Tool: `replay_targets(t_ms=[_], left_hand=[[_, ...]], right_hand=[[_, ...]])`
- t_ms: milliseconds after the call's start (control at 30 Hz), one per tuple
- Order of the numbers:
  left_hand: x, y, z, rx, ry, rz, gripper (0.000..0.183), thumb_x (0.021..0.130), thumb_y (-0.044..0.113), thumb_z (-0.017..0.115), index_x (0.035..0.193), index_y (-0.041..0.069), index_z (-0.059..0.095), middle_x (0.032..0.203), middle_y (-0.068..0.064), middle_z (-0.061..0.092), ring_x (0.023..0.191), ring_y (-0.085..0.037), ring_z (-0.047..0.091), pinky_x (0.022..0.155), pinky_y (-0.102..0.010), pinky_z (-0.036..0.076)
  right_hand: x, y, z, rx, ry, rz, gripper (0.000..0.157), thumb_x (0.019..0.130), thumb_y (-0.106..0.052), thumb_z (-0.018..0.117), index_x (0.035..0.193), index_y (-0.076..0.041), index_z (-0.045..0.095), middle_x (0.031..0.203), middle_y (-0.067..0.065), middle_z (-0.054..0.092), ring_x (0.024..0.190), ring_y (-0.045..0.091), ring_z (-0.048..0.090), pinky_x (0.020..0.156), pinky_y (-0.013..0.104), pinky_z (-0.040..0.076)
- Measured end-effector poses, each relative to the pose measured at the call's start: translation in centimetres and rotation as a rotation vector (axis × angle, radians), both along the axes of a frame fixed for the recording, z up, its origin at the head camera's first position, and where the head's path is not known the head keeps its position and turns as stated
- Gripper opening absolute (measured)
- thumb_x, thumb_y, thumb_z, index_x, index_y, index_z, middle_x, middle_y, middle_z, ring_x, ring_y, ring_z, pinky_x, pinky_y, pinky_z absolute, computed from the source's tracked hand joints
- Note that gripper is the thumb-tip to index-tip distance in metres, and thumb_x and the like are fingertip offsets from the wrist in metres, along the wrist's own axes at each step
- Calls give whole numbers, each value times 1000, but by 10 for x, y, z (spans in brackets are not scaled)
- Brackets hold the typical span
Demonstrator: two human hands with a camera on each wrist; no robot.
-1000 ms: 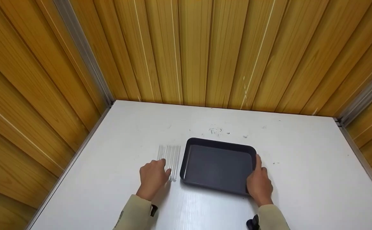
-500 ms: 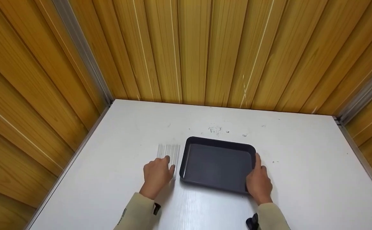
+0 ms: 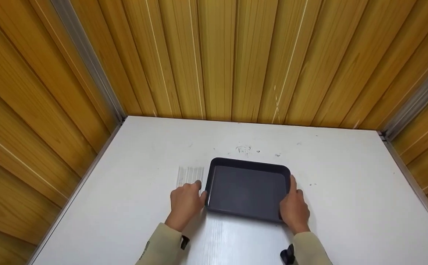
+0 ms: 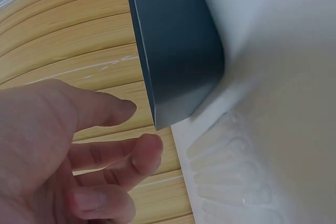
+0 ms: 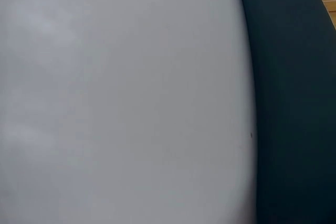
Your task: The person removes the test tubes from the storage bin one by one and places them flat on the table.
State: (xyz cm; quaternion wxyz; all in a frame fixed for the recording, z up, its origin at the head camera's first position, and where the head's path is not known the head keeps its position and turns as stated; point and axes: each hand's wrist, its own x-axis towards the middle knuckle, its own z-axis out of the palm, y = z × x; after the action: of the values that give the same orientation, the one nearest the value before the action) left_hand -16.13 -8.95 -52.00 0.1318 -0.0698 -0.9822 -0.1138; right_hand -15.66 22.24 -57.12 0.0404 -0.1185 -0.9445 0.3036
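Observation:
A dark grey rectangular tray (image 3: 249, 193) lies flat on the white table. At its right side my right hand (image 3: 295, 211) grips the rim, the index finger stretched along the outer edge. That hand does not show in the right wrist view, where only the tray's dark wall (image 5: 296, 103) and the tabletop appear. Just left of the tray lies a row of several clear tubes (image 3: 190, 176), rounded at one end. My left hand (image 3: 186, 202) hovers over their near part, hiding it. In the left wrist view its fingers (image 4: 113, 158) are loosely bent around nothing, close to the tray's corner.
Yellow wood-patterned panels (image 3: 217, 66) stand behind the table and along both sides. Metal posts (image 3: 89, 55) mark the corners. Small dark marks (image 3: 243, 149) dot the white tabletop (image 3: 144, 147) beyond the tray.
My left hand has shifted right, toward the tray's left edge. The right hand keeps its place on the tray. The head view has turned slightly.

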Motion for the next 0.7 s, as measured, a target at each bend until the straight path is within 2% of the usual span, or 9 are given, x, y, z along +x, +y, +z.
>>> replay_targets(t_ms=[400, 700], left_hand=[[-4, 14, 3, 9, 27, -63, 23, 80, 28, 76, 78, 10, 63, 64, -9, 65, 51, -25, 58, 43, -36, 37], [-11, 31, -2, -82, -19, -68, 28, 75, 29, 80, 65, 9, 62, 61, -7, 63, 50, -23, 57, 42, -35, 39]], right_hand=[[-4, -6, 0, -1, 9, -8, 64, 96, -6, 37, 154, -15, 12, 115, 28, 50, 64, 29, 56, 50, 39, 39], [1, 0, 1, 1, 8, -16, 63, 97, -6, 35, 154, -15, 11, 114, 29, 50, 64, 29, 56, 50, 39, 39]])
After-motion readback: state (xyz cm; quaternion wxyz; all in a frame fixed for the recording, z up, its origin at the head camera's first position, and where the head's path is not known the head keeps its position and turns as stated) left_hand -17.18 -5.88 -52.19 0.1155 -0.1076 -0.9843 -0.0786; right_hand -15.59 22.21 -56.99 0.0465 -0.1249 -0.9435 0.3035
